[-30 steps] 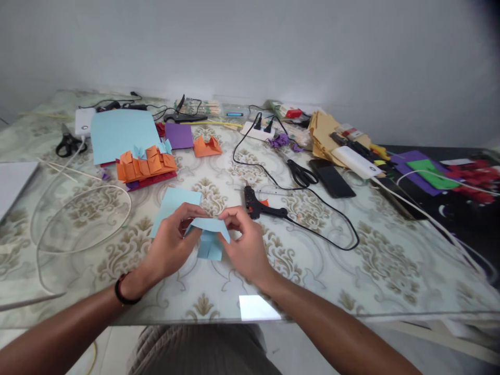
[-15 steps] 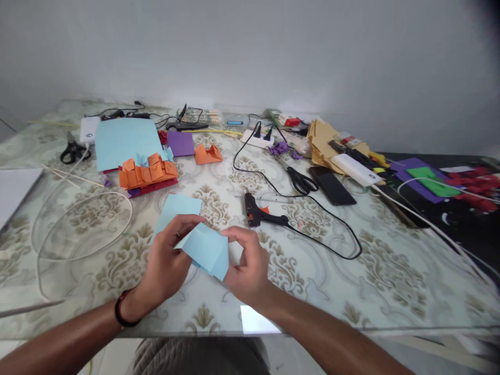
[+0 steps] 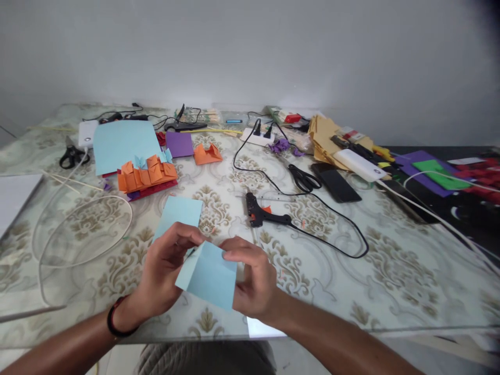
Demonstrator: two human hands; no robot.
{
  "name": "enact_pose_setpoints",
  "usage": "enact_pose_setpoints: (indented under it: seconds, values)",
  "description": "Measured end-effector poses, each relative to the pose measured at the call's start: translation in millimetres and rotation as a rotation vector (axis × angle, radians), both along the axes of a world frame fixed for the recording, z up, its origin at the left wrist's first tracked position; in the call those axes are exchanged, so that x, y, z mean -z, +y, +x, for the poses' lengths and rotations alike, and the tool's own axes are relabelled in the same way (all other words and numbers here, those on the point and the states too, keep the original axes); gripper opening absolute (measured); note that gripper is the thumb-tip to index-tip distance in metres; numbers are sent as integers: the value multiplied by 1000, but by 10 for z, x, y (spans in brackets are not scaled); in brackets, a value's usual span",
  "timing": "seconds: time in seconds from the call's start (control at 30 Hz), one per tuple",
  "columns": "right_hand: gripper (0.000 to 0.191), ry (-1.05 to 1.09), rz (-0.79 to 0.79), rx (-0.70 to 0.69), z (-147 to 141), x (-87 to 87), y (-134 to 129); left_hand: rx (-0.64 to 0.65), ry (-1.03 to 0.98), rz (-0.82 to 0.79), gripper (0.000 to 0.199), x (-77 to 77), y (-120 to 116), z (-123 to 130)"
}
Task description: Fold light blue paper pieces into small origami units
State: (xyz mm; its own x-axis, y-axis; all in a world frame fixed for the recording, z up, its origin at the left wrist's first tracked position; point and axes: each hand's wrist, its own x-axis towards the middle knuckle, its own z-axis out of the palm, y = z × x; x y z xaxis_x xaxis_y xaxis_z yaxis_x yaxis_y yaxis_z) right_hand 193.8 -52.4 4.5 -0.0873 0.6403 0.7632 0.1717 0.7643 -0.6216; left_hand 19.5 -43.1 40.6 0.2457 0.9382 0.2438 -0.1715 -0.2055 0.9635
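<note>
Between my two hands is a folded light blue paper (image 3: 213,273), held up above the near part of the table. My left hand (image 3: 162,265) grips its left side, fingers along the top edge. On the other side, my right hand (image 3: 255,276) pinches the right edge, thumb and fingers bent round it. Parts of the folds are hidden behind the front face. Just beyond my left hand lies a flat light blue sheet (image 3: 183,211). A black glue gun (image 3: 260,212) rests past my right hand.
Orange folded paper pieces (image 3: 148,177) stand at left, near a large blue sheet (image 3: 125,140). Scissors (image 3: 304,178), a phone (image 3: 338,183) and a white power bank (image 3: 358,165) lie at right. The glue gun's black cord (image 3: 347,224) loops across the cloth, up to a power strip (image 3: 255,138).
My hands have moved slightly down with the blue paper. The paper has turned, so a broader flat face now shows toward me.
</note>
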Motion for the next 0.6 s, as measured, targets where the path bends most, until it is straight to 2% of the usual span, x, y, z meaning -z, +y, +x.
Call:
enact_pose_setpoints:
  seconds: [0.1,0.2,0.4,0.6]
  values:
    - [51,-11,15,-39,15,-12,6,44,54,54,30,-49,5,-8]
    - [51,-1,24,-64,28,-19,11,55,97,91,20,-76,3,-13]
    - [58,-8,55,-123,58,-64,16,67,101,121,16,-28,-30,-31]
    - [55,31,27,-120,39,-78,11,43,175,170,14,-49,-54,-19]
